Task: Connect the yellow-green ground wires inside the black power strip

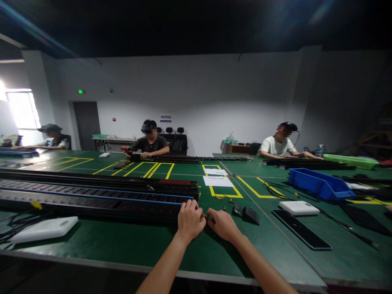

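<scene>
My left hand [190,220] is curled into a loose fist at the right end of a long black power strip [101,200] lying across the green table. My right hand [223,224] is closed just beside it, fingers pinched toward the left hand. Between the two hands a small yellow part [202,217] shows, gripped by both; its shape is too small to make out. Small black end pieces [246,213] lie just right of my right hand.
A white flat box [43,229] sits at the left, another white box [298,207] and a black phone-like slab [301,234] at the right. A blue bin [318,183] stands further right. White papers [217,179] lie in yellow-taped squares. Three other people sit across the tables.
</scene>
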The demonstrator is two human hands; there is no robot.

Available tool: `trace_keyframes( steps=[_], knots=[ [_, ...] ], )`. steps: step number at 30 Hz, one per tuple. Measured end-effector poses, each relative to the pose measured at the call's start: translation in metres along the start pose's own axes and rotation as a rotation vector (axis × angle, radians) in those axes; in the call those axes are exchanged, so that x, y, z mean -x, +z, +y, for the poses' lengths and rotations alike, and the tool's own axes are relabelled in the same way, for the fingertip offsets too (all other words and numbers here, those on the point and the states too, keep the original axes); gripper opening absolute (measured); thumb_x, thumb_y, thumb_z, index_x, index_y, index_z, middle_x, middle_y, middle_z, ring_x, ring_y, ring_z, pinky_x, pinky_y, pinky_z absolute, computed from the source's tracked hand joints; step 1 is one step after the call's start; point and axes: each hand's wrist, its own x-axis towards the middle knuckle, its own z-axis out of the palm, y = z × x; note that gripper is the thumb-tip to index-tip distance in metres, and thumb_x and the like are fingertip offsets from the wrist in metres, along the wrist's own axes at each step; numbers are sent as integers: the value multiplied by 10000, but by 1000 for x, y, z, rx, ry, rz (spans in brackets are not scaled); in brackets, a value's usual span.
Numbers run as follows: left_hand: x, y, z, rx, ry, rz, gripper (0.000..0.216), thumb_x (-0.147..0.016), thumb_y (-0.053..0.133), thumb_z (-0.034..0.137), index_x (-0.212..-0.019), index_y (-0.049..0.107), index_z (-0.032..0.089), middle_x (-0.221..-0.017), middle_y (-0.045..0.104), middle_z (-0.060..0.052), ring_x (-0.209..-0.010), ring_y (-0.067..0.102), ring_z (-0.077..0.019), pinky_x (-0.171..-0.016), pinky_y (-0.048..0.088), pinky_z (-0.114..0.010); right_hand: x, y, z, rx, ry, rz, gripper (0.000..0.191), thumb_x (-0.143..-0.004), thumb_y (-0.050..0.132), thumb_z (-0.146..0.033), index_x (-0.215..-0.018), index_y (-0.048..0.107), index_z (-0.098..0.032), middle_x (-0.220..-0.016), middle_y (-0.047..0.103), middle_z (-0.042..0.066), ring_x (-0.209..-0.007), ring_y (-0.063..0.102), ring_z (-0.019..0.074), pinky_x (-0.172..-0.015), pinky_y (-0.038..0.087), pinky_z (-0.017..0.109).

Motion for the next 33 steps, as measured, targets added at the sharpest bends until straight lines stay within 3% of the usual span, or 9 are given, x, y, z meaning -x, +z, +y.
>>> trace_keyframes(
  steps=[33],
  knots=[
    [0, -1, 0, -6, 7, 14, 71, -798, 688, 285, -784, 690, 216, -929, 598, -57, -950, 523, -241, -806, 397, -402, 1, -5, -3, 13, 1, -6, 137, -934, 558, -235, -1017, 666, -244, -861, 762, 36, -807, 712, 207, -615, 288, 258]
  ],
)
